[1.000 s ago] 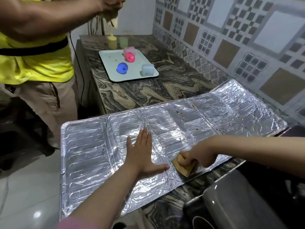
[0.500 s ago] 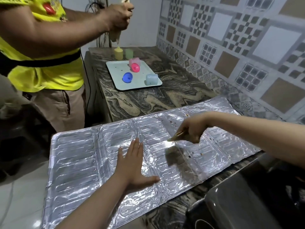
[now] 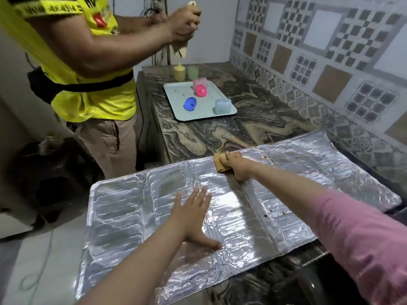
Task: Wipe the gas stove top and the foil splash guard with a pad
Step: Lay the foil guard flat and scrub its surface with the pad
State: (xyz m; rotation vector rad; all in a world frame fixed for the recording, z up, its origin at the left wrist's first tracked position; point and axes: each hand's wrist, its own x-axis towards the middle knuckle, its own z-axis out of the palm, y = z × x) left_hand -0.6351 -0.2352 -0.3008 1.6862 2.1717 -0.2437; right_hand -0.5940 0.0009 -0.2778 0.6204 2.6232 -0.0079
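Observation:
The silver foil splash guard [image 3: 123, 212] lies flat across the marbled counter, its left part hanging over the counter's edge. Brown crumbs dot its right half. My left hand [image 3: 193, 214] presses flat on the foil's middle, fingers straight and spread. My right hand [image 3: 239, 166] grips a brown pad [image 3: 219, 162] at the foil's far edge, the pad half hidden under my fingers. The gas stove top [image 3: 330, 280] shows only as a dark shape at the lower right.
A person in a yellow shirt [image 3: 88, 73] stands at the counter's left, holding a cloth up. Farther back a pale tray [image 3: 198, 115] carries pink, blue and light-blue plastic pieces. A patterned tile wall [image 3: 319, 51] runs along the right.
My right hand has slid the pad from the foil's near edge across to its far edge. My left hand stayed flat on the foil.

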